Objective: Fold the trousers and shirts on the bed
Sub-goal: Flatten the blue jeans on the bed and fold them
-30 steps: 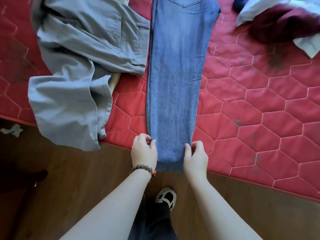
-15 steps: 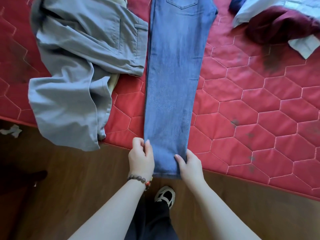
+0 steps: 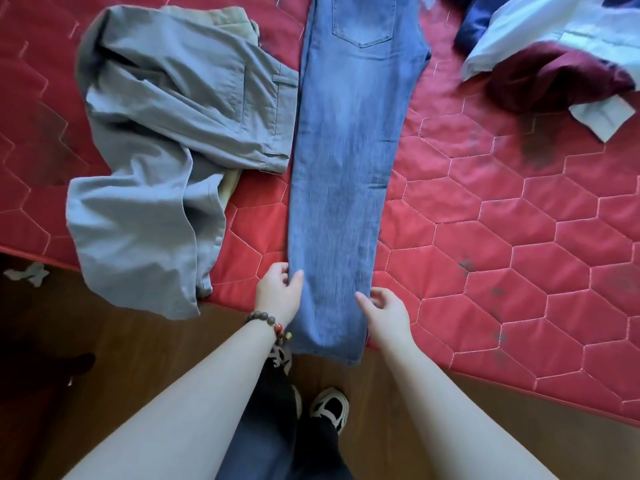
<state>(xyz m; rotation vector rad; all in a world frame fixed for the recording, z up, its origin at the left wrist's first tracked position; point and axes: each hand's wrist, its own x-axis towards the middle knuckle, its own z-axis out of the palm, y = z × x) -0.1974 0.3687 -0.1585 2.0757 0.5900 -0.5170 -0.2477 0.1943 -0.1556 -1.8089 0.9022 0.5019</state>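
Since the earlier frames both hands have slid up off the hem, and the jeans (image 3: 341,188) now hang further over the bed (image 3: 519,237) edge, hem below my wrists. Left hand (image 3: 278,294) grip: thumb on top of the left edge of the leg, fingers tucked beneath, pinching the denim. Right hand (image 3: 384,315) grip: thumb on the right edge of the denim, fingers loosely curled just beside it; whether they hold the cloth, I cannot tell.

Position of the work: jeans lie lengthwise up the bed, legs stacked one on the other, back pocket at the far end, hem hanging over the floor (image 3: 104,358). Judgement: the lengthwise fold is done; a hold higher up the leg suits lifting the lower end toward the waist for the cross fold.

Remaining items: grey trousers (image 3: 166,150) lie crumpled just left of the jeans, one leg draped over the bed edge. A heap of shirts (image 3: 554,57) lies at the far right, unfolded.

Limits of view: the jeans waistband is cut off at the top. The heap runs out of frame, so its garment count is unclear. Motion blur softens the far cloth
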